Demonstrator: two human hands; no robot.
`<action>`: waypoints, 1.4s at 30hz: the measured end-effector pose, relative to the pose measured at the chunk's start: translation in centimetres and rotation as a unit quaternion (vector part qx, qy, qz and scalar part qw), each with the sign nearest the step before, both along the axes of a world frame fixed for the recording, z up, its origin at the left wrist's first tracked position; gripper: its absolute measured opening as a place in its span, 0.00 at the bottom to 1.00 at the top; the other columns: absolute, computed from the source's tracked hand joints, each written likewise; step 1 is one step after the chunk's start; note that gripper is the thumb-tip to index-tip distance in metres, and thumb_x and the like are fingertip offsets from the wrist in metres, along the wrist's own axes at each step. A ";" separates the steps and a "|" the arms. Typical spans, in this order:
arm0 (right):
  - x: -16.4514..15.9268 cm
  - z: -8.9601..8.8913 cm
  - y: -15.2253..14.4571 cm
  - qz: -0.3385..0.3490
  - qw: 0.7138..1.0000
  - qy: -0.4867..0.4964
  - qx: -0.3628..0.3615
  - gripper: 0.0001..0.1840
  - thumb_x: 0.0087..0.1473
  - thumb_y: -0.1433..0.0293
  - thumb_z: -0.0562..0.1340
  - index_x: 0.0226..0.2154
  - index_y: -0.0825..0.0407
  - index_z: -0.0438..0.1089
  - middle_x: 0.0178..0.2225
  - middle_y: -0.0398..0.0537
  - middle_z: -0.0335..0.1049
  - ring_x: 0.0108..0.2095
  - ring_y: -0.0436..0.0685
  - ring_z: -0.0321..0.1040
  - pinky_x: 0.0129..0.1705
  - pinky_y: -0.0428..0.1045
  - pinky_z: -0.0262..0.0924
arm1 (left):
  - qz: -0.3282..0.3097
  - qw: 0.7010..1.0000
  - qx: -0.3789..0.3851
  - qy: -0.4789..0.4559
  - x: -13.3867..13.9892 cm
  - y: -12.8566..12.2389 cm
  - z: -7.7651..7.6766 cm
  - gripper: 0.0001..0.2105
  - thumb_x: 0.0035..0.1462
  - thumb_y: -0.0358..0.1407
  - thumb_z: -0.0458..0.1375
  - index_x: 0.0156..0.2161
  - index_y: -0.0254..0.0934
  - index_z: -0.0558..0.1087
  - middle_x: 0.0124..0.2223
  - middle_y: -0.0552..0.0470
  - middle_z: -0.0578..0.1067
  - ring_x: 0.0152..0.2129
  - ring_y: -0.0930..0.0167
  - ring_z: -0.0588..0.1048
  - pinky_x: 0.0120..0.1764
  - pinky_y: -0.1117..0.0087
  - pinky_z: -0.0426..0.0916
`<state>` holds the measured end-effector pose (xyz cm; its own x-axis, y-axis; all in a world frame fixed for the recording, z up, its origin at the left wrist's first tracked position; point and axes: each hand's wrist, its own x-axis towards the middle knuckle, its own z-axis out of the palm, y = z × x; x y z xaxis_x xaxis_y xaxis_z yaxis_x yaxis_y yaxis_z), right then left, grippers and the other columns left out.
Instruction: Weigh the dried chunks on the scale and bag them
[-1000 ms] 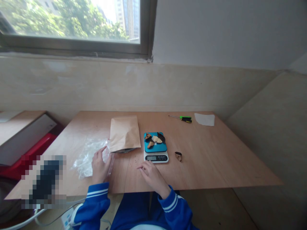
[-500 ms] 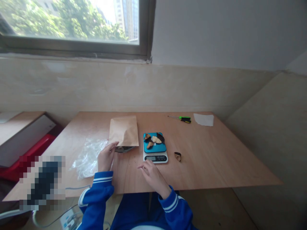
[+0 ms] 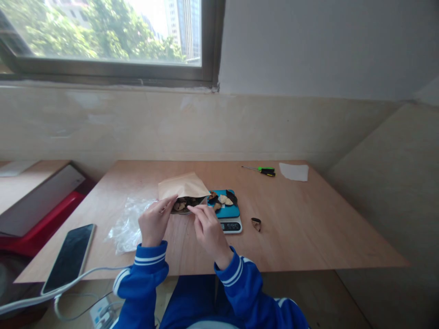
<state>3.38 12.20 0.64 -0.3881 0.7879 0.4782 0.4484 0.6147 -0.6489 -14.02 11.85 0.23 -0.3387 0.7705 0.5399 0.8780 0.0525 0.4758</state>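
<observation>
My left hand (image 3: 156,220) is closed, thumb and fingers pinching the mouth edge of a brown paper bag (image 3: 181,185) that lies tilted on the table. Inside the gaping mouth, dark and tan dried pieces (image 3: 180,204) show. My right hand (image 3: 210,228) is at the bag's lower lip, fingertips pressed together in front of the opening; whether they hold anything is hidden. Just to the right stands a digital kitchen scale (image 3: 230,211) with a blue top, partly covered by the bag and my right hand. Several dried pieces (image 3: 226,200) lie on it.
One dried piece (image 3: 256,224) lies right of the scale. Crumpled clear plastic (image 3: 128,226) and a phone (image 3: 70,256) are at the left, with a white cable (image 3: 73,283) over the table edge. Screwdrivers (image 3: 266,171) and white paper (image 3: 294,172) lie at the back right.
My right hand has moved up and left from in front of the scale to the bag's mouth. The bag has turned and gaped wider, its right corner now overlapping the scale.
</observation>
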 end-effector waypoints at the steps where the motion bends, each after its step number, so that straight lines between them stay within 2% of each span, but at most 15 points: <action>1: -0.1 0.4 0.1 -0.021 0.999 -0.025 0.000 0.21 0.63 0.76 0.47 0.52 0.56 0.68 0.44 0.56 0.71 0.47 0.59 0.67 0.52 0.55 0.64 | -0.001 1.000 0.004 0.001 0.0 -0.1 0.0 0.09 0.56 0.38 0.61 0.42 0.48 0.80 0.34 0.54 0.81 0.27 0.70 0.78 0.27 0.75 0.63; 4: -0.6 1.5 0.6 -0.094 0.985 -0.124 -0.073 0.17 0.64 0.71 0.50 0.51 0.54 0.69 0.37 0.55 0.75 0.40 0.61 0.73 0.43 0.54 0.67 | -0.004 1.000 0.026 0.007 0.3 -0.2 -0.1 0.08 0.56 0.38 0.61 0.41 0.48 0.80 0.34 0.55 0.82 0.27 0.70 0.78 0.27 0.75 0.64; 7: -1.5 1.8 1.0 -0.154 0.953 -0.213 -0.155 0.16 0.63 0.65 0.53 0.49 0.52 0.69 0.33 0.56 0.77 0.33 0.62 0.76 0.33 0.51 0.66 | -0.013 0.999 0.048 0.019 0.7 -0.4 -0.1 0.08 0.56 0.39 0.61 0.41 0.47 0.80 0.33 0.55 0.82 0.26 0.71 0.78 0.26 0.76 0.64; 12: -2.7 1.1 1.6 -0.184 0.936 -0.236 -0.186 0.13 0.62 0.63 0.55 0.41 0.52 0.72 0.33 0.56 0.78 0.35 0.63 0.76 0.30 0.48 0.63 | -0.025 0.997 0.062 0.032 1.3 -0.8 -0.1 0.08 0.57 0.39 0.60 0.41 0.46 0.80 0.32 0.55 0.81 0.24 0.72 0.77 0.25 0.76 0.63; 15: -2.4 0.8 1.7 -0.196 0.936 -0.215 -0.197 0.10 0.60 0.65 0.57 0.39 0.50 0.73 0.32 0.54 0.78 0.34 0.61 0.76 0.29 0.46 0.59 | -0.028 0.997 0.059 0.031 1.3 -0.9 -0.2 0.08 0.58 0.39 0.59 0.40 0.46 0.80 0.32 0.56 0.81 0.24 0.73 0.77 0.25 0.77 0.63; 18: -1.1 0.9 1.5 -0.211 0.946 -0.152 -0.196 0.09 0.59 0.65 0.58 0.37 0.48 0.74 0.25 0.47 0.76 0.28 0.57 0.74 0.26 0.45 0.54 | -0.018 0.998 0.061 0.023 1.2 -0.9 -0.3 0.09 0.58 0.40 0.59 0.41 0.47 0.80 0.33 0.55 0.81 0.25 0.73 0.78 0.26 0.76 0.64; 21: 1.3 0.8 1.3 -0.201 0.958 -0.054 -0.199 0.10 0.58 0.62 0.58 0.34 0.49 0.74 0.15 0.40 0.65 0.19 0.51 0.65 0.23 0.43 0.49 | -0.007 0.998 0.056 -0.005 1.0 -0.7 -0.3 0.09 0.57 0.41 0.60 0.40 0.47 0.80 0.34 0.56 0.82 0.26 0.73 0.78 0.27 0.76 0.65; 24: 4.3 -0.3 1.9 -0.189 0.950 0.053 -0.243 0.17 0.56 0.57 0.57 0.34 0.52 0.73 0.12 0.36 0.56 0.14 0.49 0.56 0.19 0.43 0.46 | 0.000 0.999 0.044 -0.027 0.8 -0.6 -0.5 0.09 0.57 0.41 0.59 0.41 0.47 0.80 0.35 0.55 0.82 0.29 0.72 0.78 0.29 0.76 0.65; 26: 6.4 -1.5 2.7 -0.195 0.941 0.069 -0.270 0.20 0.55 0.55 0.56 0.35 0.54 0.73 0.12 0.36 0.56 0.13 0.49 0.55 0.18 0.43 0.46 | 0.005 0.999 0.023 -0.034 0.7 -0.4 -0.9 0.09 0.58 0.40 0.59 0.42 0.48 0.80 0.36 0.55 0.82 0.31 0.70 0.78 0.30 0.75 0.65; 29: 8.7 -3.6 4.0 -0.226 0.936 -0.021 -0.269 0.19 0.55 0.57 0.56 0.35 0.54 0.74 0.13 0.39 0.61 0.16 0.50 0.60 0.19 0.44 0.48 | 0.008 0.998 -0.040 -0.052 0.5 -0.1 -1.9 0.09 0.58 0.37 0.59 0.42 0.49 0.80 0.37 0.55 0.82 0.33 0.69 0.78 0.31 0.74 0.65; 32: 9.7 -5.0 4.7 -0.259 0.927 -0.083 -0.259 0.17 0.56 0.60 0.56 0.33 0.54 0.75 0.17 0.43 0.66 0.19 0.52 0.64 0.21 0.45 0.49 | 0.002 0.991 -0.104 -0.085 0.3 0.2 -3.4 0.09 0.57 0.36 0.59 0.41 0.49 0.80 0.37 0.55 0.81 0.33 0.68 0.78 0.31 0.73 0.65; 37: 9.2 -5.6 4.8 -0.287 0.914 -0.133 -0.254 0.13 0.56 0.64 0.57 0.32 0.52 0.74 0.23 0.47 0.73 0.26 0.55 0.70 0.25 0.46 0.52 | -0.024 0.985 -0.130 -0.107 -0.4 0.3 -5.4 0.10 0.58 0.40 0.56 0.42 0.46 0.78 0.40 0.52 0.81 0.34 0.65 0.78 0.32 0.69 0.68; 42: 9.4 -5.6 4.8 -0.332 0.894 -0.160 -0.253 0.14 0.57 0.63 0.58 0.42 0.53 0.72 0.33 0.54 0.76 0.33 0.59 0.73 0.28 0.47 0.56 | -0.141 0.972 -0.140 -0.125 -2.1 -0.2 -6.0 0.15 0.57 0.44 0.53 0.45 0.42 0.76 0.49 0.50 0.78 0.47 0.65 0.75 0.47 0.65 0.69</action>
